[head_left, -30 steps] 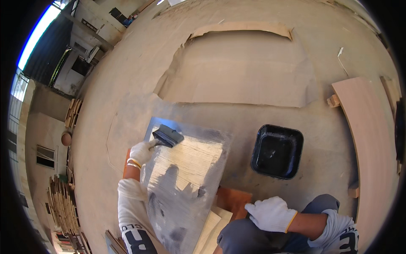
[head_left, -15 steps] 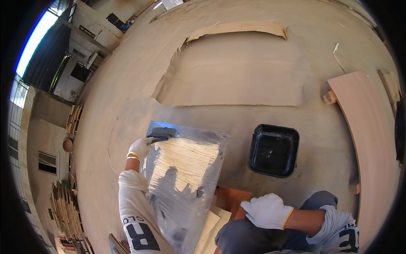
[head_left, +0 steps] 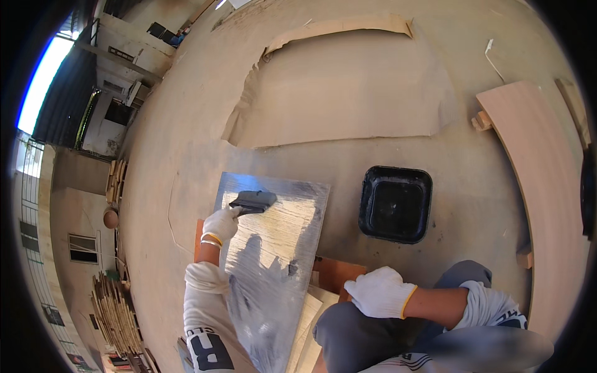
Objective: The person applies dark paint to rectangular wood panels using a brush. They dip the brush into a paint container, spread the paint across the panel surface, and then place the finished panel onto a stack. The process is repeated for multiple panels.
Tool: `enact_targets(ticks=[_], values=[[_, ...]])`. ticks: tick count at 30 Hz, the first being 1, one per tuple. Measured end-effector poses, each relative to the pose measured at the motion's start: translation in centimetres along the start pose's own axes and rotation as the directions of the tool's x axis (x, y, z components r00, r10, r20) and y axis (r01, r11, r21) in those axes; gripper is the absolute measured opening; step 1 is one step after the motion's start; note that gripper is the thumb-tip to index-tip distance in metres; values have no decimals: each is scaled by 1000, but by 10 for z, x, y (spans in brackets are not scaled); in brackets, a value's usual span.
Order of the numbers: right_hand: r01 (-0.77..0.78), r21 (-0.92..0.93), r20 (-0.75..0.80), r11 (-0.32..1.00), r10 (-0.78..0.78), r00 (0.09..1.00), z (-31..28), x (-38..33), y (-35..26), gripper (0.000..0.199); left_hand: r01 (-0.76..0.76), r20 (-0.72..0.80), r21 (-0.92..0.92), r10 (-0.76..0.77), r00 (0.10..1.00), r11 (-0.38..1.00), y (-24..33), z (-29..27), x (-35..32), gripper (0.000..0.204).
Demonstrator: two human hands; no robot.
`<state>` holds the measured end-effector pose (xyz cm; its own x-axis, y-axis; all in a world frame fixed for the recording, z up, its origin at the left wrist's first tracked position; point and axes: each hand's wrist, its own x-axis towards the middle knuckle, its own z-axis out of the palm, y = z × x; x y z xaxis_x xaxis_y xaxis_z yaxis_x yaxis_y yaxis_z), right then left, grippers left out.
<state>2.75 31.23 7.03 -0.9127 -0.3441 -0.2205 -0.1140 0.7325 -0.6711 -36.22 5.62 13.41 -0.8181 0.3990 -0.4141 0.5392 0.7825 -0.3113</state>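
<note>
My left hand, in a white knitted glove, grips a wide flat dark brush. The brush lies against the upper part of a pale, streaked panel. Dark grey film covers the panel's edges and lower half, while a lighter yellowish patch shows in the middle. My right hand, also gloved, rests closed near my right knee with nothing visible in it. Right of the panel stands a square black tub, its inside dark and shiny.
Under the panel are a reddish-brown board and pale sheets. A big crumpled brown sheet lies on the floor ahead. A long board sits on wood blocks at right. Bundled sticks lie at far left.
My left hand has drawn the brush slightly to the right along the panel's upper part. My right hand stays closed near my knee. The whole view has shifted a little.
</note>
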Motion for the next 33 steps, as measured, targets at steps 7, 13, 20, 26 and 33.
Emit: enact_targets(ticks=[7, 13, 20, 26, 33], values=[[-92, 37, -19, 995, 93, 996, -3, 12, 29, 25, -16, 76, 29, 14, 997, 999, 134, -18, -62, 45], [-90, 21, 42, 996, 89, 995, 5, 27, 52, 22, 1, 94, 97, -10, 995, 995, 147, -29, -62, 43], [-84, 59, 14, 995, 83, 996, 0, 15, 53, 26, 100, 73, 41, -103, 992, 994, 159, -30, -51, 47], [-43, 71, -10, 997, 44, 999, -12, 8, 50, 27, 146, 45, 86, -150, 988, 986, 100, -7, -56, 40], [-32, 82, 42, 996, 28, 999, -8, 16, 65, 31, 202, 142, -194, -176, 974, 960, 176, 16, -125, 37]])
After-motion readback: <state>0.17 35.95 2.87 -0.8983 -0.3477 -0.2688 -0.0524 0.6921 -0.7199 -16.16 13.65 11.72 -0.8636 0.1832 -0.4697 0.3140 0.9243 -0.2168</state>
